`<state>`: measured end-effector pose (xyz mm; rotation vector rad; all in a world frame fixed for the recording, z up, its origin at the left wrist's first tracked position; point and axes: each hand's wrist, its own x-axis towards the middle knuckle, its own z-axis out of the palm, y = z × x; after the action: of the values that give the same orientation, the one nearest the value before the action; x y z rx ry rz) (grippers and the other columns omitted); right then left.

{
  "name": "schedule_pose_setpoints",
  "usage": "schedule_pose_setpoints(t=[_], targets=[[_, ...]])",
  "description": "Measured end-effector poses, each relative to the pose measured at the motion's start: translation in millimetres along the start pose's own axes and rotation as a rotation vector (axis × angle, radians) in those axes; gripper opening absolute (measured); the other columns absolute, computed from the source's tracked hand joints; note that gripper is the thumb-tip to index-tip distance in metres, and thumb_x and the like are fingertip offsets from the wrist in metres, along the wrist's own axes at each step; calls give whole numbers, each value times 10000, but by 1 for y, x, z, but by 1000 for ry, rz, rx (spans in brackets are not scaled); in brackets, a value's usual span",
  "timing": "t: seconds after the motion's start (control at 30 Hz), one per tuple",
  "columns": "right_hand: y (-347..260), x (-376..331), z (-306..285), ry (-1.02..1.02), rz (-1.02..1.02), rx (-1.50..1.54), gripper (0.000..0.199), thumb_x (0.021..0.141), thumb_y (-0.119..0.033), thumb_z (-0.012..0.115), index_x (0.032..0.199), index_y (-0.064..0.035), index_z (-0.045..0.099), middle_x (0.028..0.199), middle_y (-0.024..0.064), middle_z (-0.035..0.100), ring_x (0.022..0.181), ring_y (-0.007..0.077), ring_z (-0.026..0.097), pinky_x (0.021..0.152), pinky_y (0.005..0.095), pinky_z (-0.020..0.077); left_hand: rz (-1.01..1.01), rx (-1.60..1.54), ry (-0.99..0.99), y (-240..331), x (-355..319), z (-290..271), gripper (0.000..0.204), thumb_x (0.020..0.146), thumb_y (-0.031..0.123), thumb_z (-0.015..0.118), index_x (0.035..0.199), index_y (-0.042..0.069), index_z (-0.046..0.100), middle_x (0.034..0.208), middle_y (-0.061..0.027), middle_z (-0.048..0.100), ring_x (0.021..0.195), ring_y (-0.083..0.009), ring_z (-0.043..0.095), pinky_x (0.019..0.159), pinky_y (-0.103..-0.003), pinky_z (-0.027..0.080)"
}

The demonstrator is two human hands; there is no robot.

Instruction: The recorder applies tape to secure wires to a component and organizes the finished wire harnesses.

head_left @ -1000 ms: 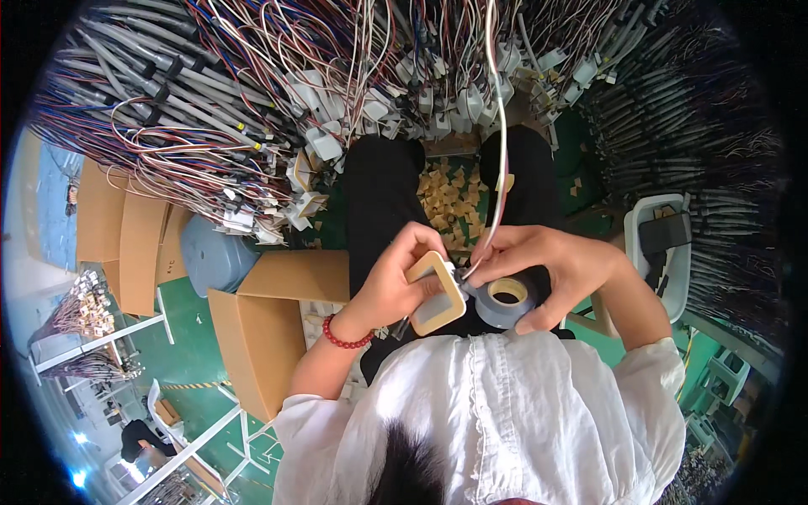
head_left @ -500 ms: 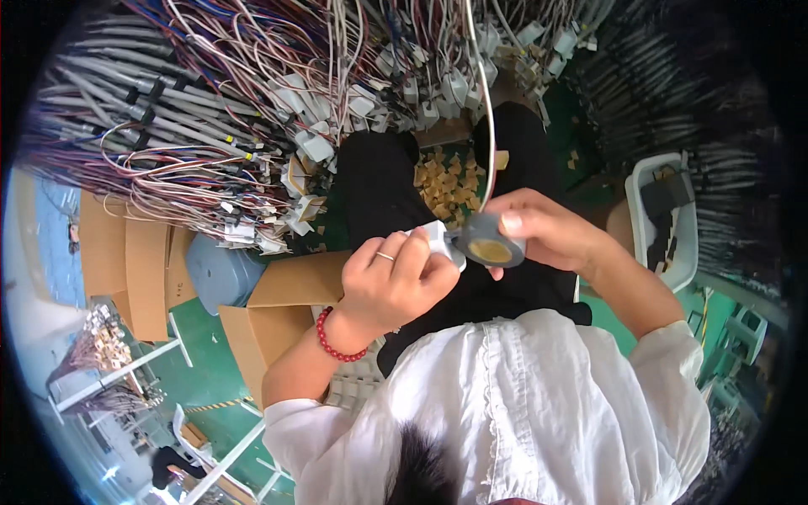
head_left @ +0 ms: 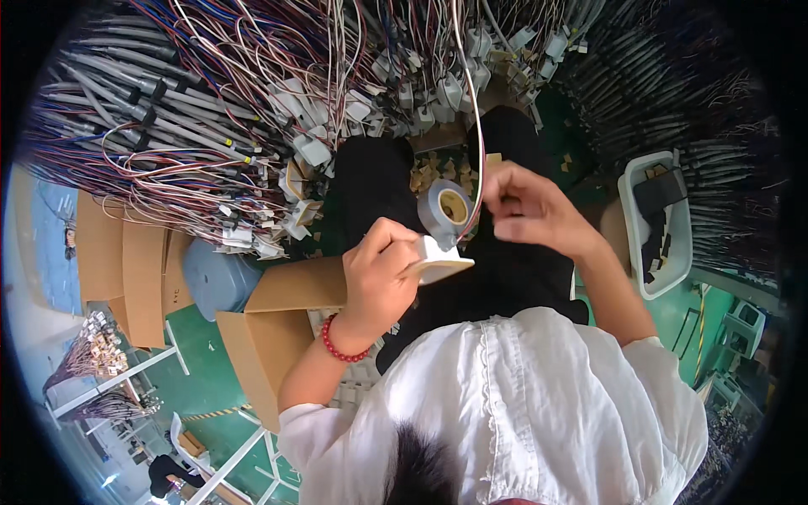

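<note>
My left hand (head_left: 383, 268) is closed on a small white plastic housing (head_left: 436, 252) with a flat, yellowish-edged face tilted toward me. A roll of grey tape (head_left: 441, 206) hangs off the housing's far side, its loose end apparently stuck there. From above, a white and reddish cable (head_left: 476, 126) runs down past the roll to the housing. My right hand (head_left: 539, 210) is just right of the roll and cable, fingers curled with a gap to the thumb. I see nothing held in it.
Bundled cables with white housings (head_left: 311, 150) hang ahead and to the left. An open cardboard box (head_left: 295, 286) and a blue stool (head_left: 220, 278) stand left. A white bin (head_left: 683, 227) with dark pieces sits right. Tan scraps (head_left: 429, 172) lie on the floor between my legs.
My right hand has let go of the tape roll and moved slightly up and right. The roll now hangs at the housing, which my left hand has turned.
</note>
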<state>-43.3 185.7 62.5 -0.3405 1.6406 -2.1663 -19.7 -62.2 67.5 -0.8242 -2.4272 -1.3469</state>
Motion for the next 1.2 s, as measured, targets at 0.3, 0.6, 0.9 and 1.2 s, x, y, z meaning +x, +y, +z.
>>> schedule_pose_setpoints(t=[0.3,0.6,0.9,1.2], targets=[[-38,33,-2,-437,-83,-608,647,669,-205,853,1245,-41,607,1189,143,569,1089,323,558,956,400,449,-295,-525,-73,0,-9,5,220,755,-81,717,759,18,521,845,-62,580,708,-104,535,623,-241,432],[-40,14,0,-543,57,-369,589,664,-212,835,1175,-3,630,1079,102,559,974,205,548,813,317,467,-583,-851,-146,-13,-15,6,159,881,51,689,833,36,538,832,0,543,730,-54,489,666,-212,418],[-16,9,7,-443,326,316,540,890,-397,638,1153,74,631,913,116,658,721,144,608,693,284,521,92,256,-47,3,-4,-7,178,713,-16,693,744,49,530,799,-72,551,626,-216,560,526,-288,452],[4,-3,13,-259,378,-44,252,877,-161,690,1077,-10,663,939,71,675,781,102,631,693,228,520,145,333,-2,5,-16,2,207,671,-7,687,694,54,491,815,-66,591,618,-198,592,500,-296,467]])
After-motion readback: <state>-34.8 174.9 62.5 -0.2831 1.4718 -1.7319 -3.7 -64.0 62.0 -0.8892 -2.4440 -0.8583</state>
